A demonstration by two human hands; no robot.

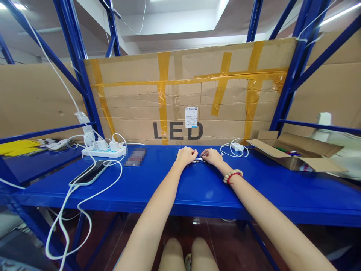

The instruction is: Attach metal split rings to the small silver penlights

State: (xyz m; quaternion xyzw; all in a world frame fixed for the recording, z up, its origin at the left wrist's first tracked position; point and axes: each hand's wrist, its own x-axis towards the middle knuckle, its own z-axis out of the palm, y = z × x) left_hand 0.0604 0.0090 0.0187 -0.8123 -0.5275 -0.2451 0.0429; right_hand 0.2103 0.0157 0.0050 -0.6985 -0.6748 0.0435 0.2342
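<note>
Both of my hands are near the back of the blue metal table [158, 188], a short way apart. Between them lies a small cluster of thin white and dark pieces [199, 160], too small to name. At its left side, my left hand [186, 156] is closed with the fingers curled down; what it holds, if anything, is hidden. From the right, my right hand [213, 156] reaches into the cluster with fingertips pinched together, on something I cannot make out. A beaded bracelet [232, 176] with a red cord circles my right wrist.
On the left are a white power strip [104, 151] with plugs, a phone [91, 173] trailing white cables, and a dark blurred rectangle [135, 157]. A white charger [237, 146] and an opened cardboard box [293, 152] stand right. A taped cardboard sheet [135, 109] walls the back.
</note>
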